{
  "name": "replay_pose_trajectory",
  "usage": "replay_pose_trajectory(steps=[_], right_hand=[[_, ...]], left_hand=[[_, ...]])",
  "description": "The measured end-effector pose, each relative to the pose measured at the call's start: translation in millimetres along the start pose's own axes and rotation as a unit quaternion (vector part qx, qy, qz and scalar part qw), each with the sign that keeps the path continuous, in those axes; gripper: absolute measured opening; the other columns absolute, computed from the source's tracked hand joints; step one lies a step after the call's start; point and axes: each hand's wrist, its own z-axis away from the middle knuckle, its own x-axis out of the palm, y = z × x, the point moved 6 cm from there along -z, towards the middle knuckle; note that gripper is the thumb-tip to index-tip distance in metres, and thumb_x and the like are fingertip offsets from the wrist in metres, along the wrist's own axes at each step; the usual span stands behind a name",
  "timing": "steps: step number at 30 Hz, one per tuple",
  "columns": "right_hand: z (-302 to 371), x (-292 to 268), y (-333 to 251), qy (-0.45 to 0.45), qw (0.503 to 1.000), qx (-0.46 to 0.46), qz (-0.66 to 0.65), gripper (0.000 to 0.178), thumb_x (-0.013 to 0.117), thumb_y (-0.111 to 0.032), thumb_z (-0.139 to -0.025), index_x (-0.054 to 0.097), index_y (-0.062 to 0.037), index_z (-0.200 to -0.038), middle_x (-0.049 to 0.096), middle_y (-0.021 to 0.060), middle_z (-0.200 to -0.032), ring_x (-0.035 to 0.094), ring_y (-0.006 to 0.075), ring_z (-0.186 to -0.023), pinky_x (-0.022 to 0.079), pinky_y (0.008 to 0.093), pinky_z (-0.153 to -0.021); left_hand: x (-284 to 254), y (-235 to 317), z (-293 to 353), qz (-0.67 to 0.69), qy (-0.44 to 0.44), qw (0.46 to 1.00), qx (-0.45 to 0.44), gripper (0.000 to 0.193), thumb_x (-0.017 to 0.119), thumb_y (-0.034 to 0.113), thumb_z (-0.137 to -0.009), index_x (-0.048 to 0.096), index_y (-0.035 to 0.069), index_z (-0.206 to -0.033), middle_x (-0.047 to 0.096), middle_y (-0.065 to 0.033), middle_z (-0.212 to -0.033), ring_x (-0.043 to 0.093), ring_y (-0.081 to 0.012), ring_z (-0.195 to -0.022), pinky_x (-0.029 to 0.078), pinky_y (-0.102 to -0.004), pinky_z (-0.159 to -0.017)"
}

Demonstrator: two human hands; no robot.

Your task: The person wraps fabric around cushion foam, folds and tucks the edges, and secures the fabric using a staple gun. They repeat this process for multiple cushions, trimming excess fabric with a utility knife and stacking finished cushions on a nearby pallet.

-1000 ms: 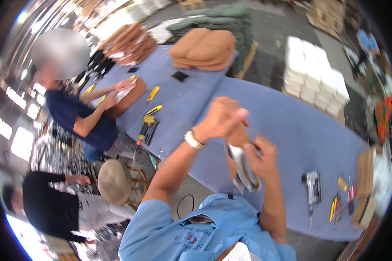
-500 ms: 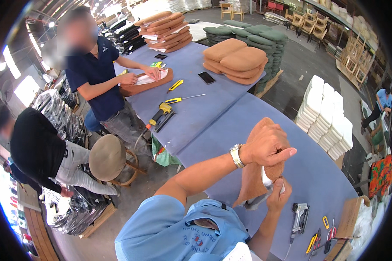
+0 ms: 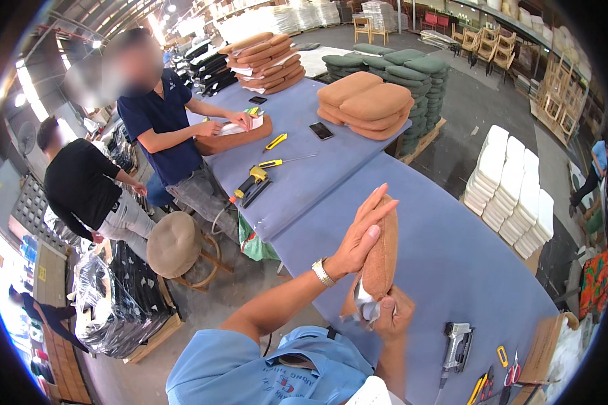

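Step in hand, as we judged it: fitting a brown fabric cushion cover [image 3: 385,253] over its padding. Our left hand [image 3: 359,244] lay flat along its side, fingers straight and together. The cover stood on end above the blue table [image 3: 452,263], white material [image 3: 363,301] showing at its lower end; our right hand [image 3: 393,314] was clamped on the fabric there. Next move, we judged, called for a firm pinch and steady bracing.

Counts, left to right: one tan round stool [image 3: 174,244], one yellow-black staple gun [image 3: 252,182], two brown cushion stacks [image 3: 365,104], one long-shafted screwdriver [image 3: 271,164], one yellow box cutter [image 3: 275,142], two phones [image 3: 321,131], one silver staple gun [image 3: 457,345], one small yellow cutter [image 3: 502,356], one pair of red-handled scissors [image 3: 513,373]. Green cushions [image 3: 412,67] and white pads [image 3: 510,182]: many, we couldn't count them.
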Motion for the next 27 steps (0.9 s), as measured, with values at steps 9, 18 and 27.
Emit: replay_pose_trajectory(steps=[9, 18, 27], right_hand=[[21.9, -100.8, 29.8, 0.162, 0.986, 0.03, -0.034, 0.05, 0.042, -0.033, -0.11, 0.061, 0.0043, -0.083, 0.062, 0.0115, -0.074, 0.058, 0.0183, -0.067, 0.042, 0.034, -0.059], [18.9, -121.4, 35.3, 0.058, 0.997, 0.048, -0.007, 0.048, 0.042, -0.034, -0.11, 0.06, 0.0037, -0.087, 0.059, 0.0135, -0.073, 0.057, 0.0229, -0.065, 0.042, 0.0363, -0.059], [39.8, -145.4, 59.1, 0.177, 0.981, 0.049, -0.069, 0.049, 0.042, -0.035, -0.11, 0.059, 0.0028, -0.084, 0.058, 0.0107, -0.072, 0.053, 0.021, -0.063, 0.037, 0.0363, -0.056]], left_hand=[[103.6, 0.5, 126.5, 0.028, -0.17, 0.967, -0.19, 0.085, 0.05, 0.048, -0.106, 0.012, -0.001, -0.164, 0.009, -0.0213, -0.172, 0.011, -0.0321, -0.159, 0.012, -0.0427, -0.128], [99.1, -27.8, 206.5, -0.241, -0.136, 0.888, -0.366, 0.066, 0.058, 0.032, -0.102, 0.035, 0.009, -0.159, 0.052, -0.0217, -0.149, 0.062, -0.0392, -0.122, 0.051, -0.046, -0.103], [107.3, -23.5, 199.6, -0.281, -0.058, 0.895, -0.341, 0.034, 0.054, 0.016, -0.102, 0.063, 0.004, -0.132, 0.069, -0.0234, -0.117, 0.068, -0.0422, -0.102, 0.056, -0.0454, -0.088]])
